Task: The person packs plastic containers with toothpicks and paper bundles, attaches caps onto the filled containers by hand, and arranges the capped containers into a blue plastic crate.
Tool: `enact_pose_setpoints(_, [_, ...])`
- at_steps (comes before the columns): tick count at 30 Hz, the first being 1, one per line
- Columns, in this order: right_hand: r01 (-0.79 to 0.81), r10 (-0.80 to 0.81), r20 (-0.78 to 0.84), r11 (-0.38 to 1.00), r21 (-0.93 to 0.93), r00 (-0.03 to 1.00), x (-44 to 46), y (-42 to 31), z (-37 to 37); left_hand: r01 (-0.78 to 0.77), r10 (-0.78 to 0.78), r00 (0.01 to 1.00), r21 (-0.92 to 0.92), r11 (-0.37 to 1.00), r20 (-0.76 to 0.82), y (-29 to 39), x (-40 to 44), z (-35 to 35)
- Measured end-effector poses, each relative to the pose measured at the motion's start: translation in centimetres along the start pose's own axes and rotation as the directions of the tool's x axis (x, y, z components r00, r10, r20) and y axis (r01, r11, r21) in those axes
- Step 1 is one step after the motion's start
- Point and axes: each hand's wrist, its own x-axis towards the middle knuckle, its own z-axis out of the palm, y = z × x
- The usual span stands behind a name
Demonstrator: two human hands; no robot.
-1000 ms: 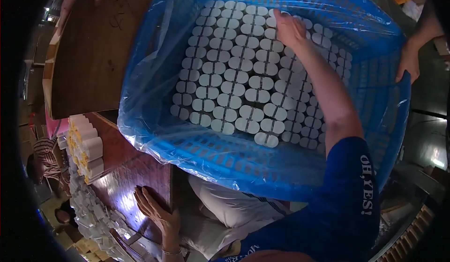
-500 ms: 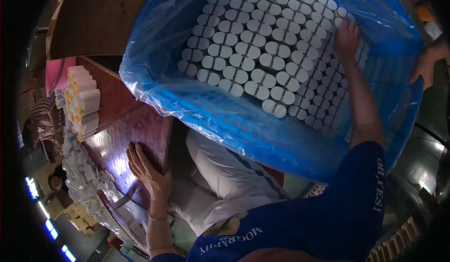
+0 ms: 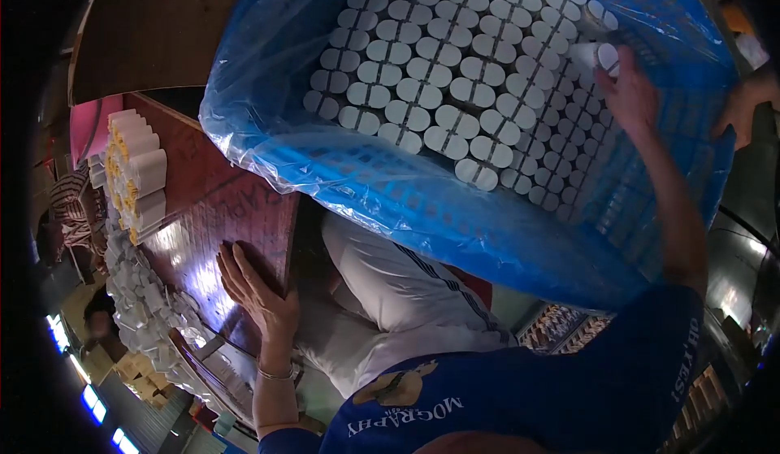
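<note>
My right hand [image 3: 632, 96] is inside the blue crate [image 3: 357, 198], its fingers closed round a white cylinder [image 3: 585, 52] that lies tilted on its side above the lower layer. Stacked white pieces [image 3: 431, 70] with rounded ends stand upright in tight rows, many in pairs with a dark gap between them. A clear plastic liner [image 3: 268, 157] covers the crate's near left rim. Flat on the shiny reddish-brown table [image 3: 195, 234], my left hand [image 3: 258, 295] rests with fingers stretched out and nothing in it.
Another person's hand [image 3: 741, 108] is at the crate's right edge. White rolls with yellow ends [image 3: 138, 169] stand on the table's far left side, beside a heap of small whitish pieces [image 3: 142, 312]. A brown board [image 3: 154, 31] rises at the upper left.
My right hand has drawn back toward me and to the right from the crate's far right side, now lifting a white cylinder. The left hand stays in place.
</note>
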Motion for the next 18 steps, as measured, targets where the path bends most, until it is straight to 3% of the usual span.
enact_pose_setpoints(2, [0.013,-0.118,0.191,0.879,0.476,0.975,-2.4,-4.1,-4.1,-0.012,0.012,1.0,-0.001,1.0,-0.012,-0.2,-0.1,0.1])
enact_pose_setpoints(4, [0.123,-0.31,0.149,0.708,0.696,0.939,-5.7,-8.8,-5.5,-0.03,0.03,0.999,0.005,1.0,-0.022,0.0,0.1,0.0])
enact_pose_setpoints(8, [0.241,-0.561,0.272,0.674,0.698,0.782,-9.4,-14.4,-3.4,-0.019,0.019,1.0,-0.001,1.0,-0.021,0.1,0.2,0.0])
enact_pose_setpoints(9, [0.314,-0.6,0.235,0.665,0.677,0.765,-9.7,-15.3,-2.5,-0.017,0.016,1.0,-0.006,1.0,-0.019,0.1,0.1,0.0])
enact_pose_setpoints(12, [0.409,-0.634,0.182,0.665,0.625,0.752,-10.0,-16.3,0.5,-0.02,0.02,1.0,-0.007,1.0,-0.022,0.1,0.2,0.1])
enact_pose_setpoints(18, [0.349,-0.601,0.253,0.702,0.62,0.758,-9.9,-17.6,0.1,0.006,-0.006,1.0,-0.019,1.0,-0.005,0.2,0.2,0.0])
